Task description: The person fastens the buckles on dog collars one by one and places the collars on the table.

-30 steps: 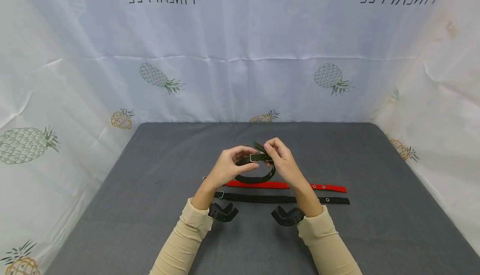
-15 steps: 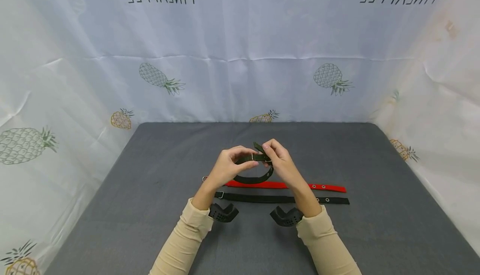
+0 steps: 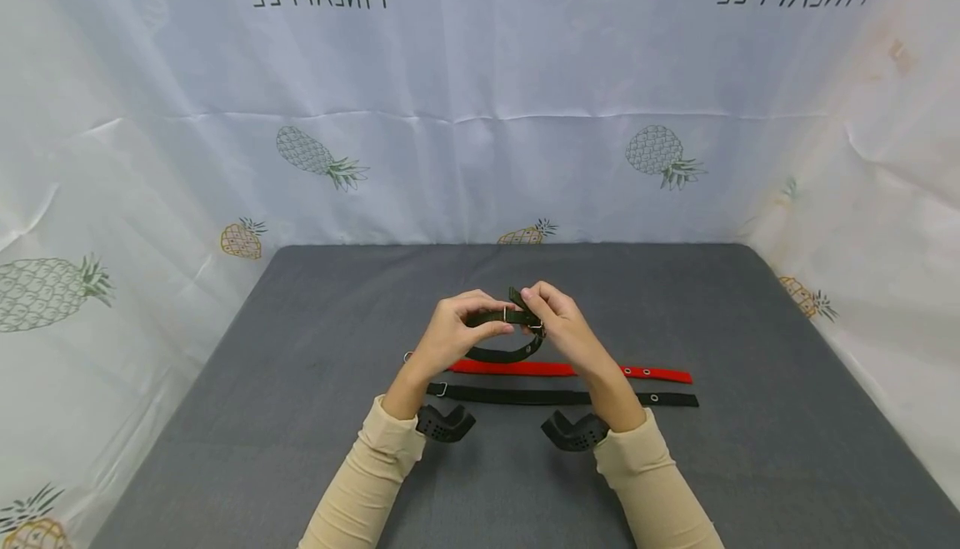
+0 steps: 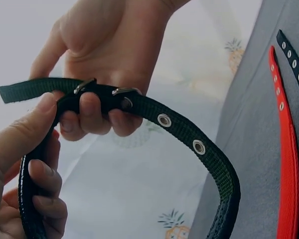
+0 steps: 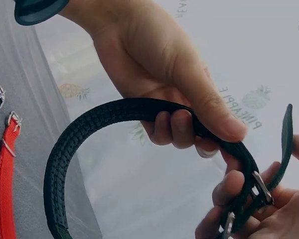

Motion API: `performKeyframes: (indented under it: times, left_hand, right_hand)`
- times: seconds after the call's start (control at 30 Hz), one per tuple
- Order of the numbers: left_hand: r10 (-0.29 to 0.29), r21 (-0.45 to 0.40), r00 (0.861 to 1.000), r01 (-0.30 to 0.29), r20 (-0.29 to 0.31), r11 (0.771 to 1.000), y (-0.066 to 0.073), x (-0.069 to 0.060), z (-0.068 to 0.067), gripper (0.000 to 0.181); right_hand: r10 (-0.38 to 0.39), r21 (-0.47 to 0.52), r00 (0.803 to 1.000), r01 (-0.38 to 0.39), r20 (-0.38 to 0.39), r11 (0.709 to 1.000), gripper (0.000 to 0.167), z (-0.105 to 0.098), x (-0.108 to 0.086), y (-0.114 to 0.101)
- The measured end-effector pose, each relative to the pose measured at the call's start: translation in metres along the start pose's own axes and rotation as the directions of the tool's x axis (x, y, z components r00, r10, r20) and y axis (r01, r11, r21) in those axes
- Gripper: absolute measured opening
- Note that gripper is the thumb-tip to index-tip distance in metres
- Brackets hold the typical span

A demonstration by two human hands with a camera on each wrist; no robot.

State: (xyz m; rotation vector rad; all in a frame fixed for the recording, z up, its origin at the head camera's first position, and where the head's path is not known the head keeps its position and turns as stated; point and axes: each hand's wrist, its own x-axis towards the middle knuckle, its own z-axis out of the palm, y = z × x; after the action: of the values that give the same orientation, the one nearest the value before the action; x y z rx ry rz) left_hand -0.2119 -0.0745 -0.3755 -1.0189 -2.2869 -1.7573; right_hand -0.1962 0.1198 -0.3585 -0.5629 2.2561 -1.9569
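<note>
Both hands hold a dark green collar above the table, bent into a loop [image 3: 501,356]. My left hand [image 3: 450,331] pinches the band between thumb and fingers, left of the buckle. My right hand [image 3: 567,331] grips the buckle end, with its fingers around the metal. In the left wrist view the collar's free tail [image 4: 27,91] sticks out past the buckle, and metal eyelets [image 4: 199,147] line the band. The right wrist view shows the metal buckle [image 5: 262,187] with the strap passing through it. Fingers hide part of the buckle.
A red collar [image 3: 517,368] and a black collar [image 3: 517,396] lie flat, side by side, on the grey table [image 3: 337,466] below the hands. A white curtain [image 3: 480,174] printed with pineapples surrounds the table's back and sides.
The right hand has shifted slightly left and down, bringing the collar's buckle end with it. The metal of the buckle shows more clearly below the right fingers. The left hand has barely moved.
</note>
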Motion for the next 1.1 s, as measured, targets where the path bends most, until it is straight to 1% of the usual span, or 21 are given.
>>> performKeyframes:
  times: [0.07,0.17,0.3,0.43,0.63,0.8,1.1]
  left_hand:
    - [0.015,0.005,1.000,-0.015,0.003,1.000,0.000,0.000,-0.001,0.026]
    - [0.027,0.009,1.000,-0.027,0.011,1.000,0.001,0.000,-0.003,0.027]
    - [0.023,0.017,1.000,-0.023,0.013,1.000,0.002,0.000,-0.006,0.026]
    - [0.012,0.017,1.000,-0.013,0.023,1.000,0.001,-0.001,-0.007,0.026]
    - [0.027,0.010,0.999,-0.028,0.032,1.000,0.002,0.000,-0.009,0.025]
    - [0.031,0.002,0.999,-0.031,0.042,1.000,0.001,0.000,-0.011,0.024]
    - [0.032,-0.006,0.998,-0.032,0.053,0.999,0.003,-0.001,-0.015,0.026]
  right_hand:
    - [-0.008,0.003,1.000,0.008,0.010,1.000,0.035,-0.001,0.000,0.000]
    - [-0.041,0.009,0.999,0.040,0.022,0.999,0.036,-0.003,0.000,0.000]
    - [-0.079,0.028,0.996,0.078,0.040,0.997,0.036,-0.004,-0.001,-0.001]
    - [-0.080,0.047,0.996,0.077,0.051,0.996,0.033,-0.005,-0.002,-0.002]
    - [-0.061,0.049,0.996,0.058,0.072,0.997,0.031,-0.006,-0.003,-0.003]
    - [-0.087,0.050,0.992,0.082,0.092,0.995,0.031,-0.007,-0.003,-0.002]
    - [-0.114,0.028,0.990,0.112,0.082,0.993,0.026,-0.005,-0.003,0.001]
